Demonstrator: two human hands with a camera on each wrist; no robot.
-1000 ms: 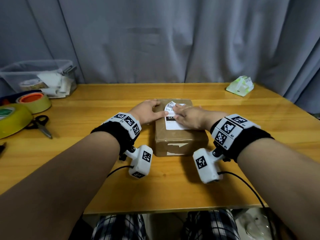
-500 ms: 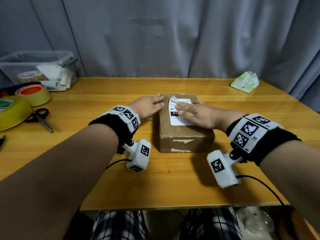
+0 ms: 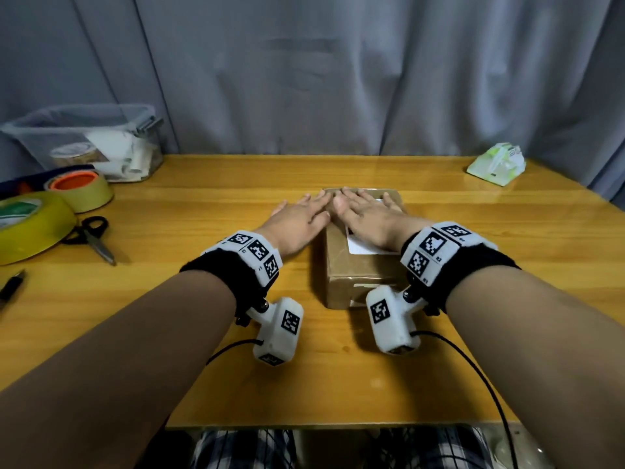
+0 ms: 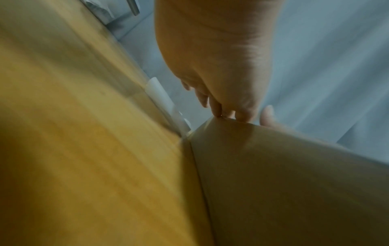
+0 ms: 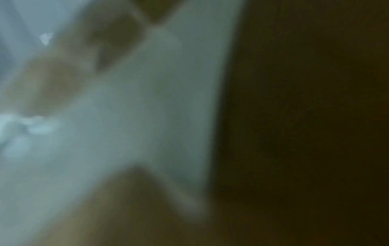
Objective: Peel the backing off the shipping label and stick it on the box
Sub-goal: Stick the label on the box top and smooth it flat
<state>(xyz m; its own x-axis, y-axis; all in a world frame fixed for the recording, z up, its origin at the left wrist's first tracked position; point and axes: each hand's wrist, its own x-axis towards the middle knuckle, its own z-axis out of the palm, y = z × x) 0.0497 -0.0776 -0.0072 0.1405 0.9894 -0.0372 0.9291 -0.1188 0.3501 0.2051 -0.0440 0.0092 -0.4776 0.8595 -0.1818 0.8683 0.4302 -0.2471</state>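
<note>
Cardboard, brown and taped, makes up the box [image 3: 351,265], which sits on the wooden table [image 3: 203,384] directly under both palms. On its top face lies the white shipping label [image 3: 363,247], of which only the near strip shows below the heel of the right hand [image 3: 372,216]; the rest is covered. That hand lies flat with its fingers straight and fanned toward the box's far edge, gripping nothing, pressed down on the label. Judging from this, the label is already off its backing and is being rubbed onto the cardboard so the adhesive takes.

Beside it, the left hand [image 3: 299,220] is likewise flat and uncurled, its inner fingers reaching the box's far left corner while the palm overhangs the left side. The left wrist view shows those fingertips [image 4: 216,109] meeting the box's top edge. Probably it steadies the box against the sliding push of the other palm. Both forearms reach forward nearly parallel, wrists low, thumbs close to each other over the box top.

The right wrist view is too blurred and dark to add anything.

Left of the left hand, well apart, lie scissors [image 3: 93,236], tape rolls [image 3: 79,191] and a clear bin [image 3: 84,140]; a green packet [image 3: 497,164] sits far to the right.
</note>
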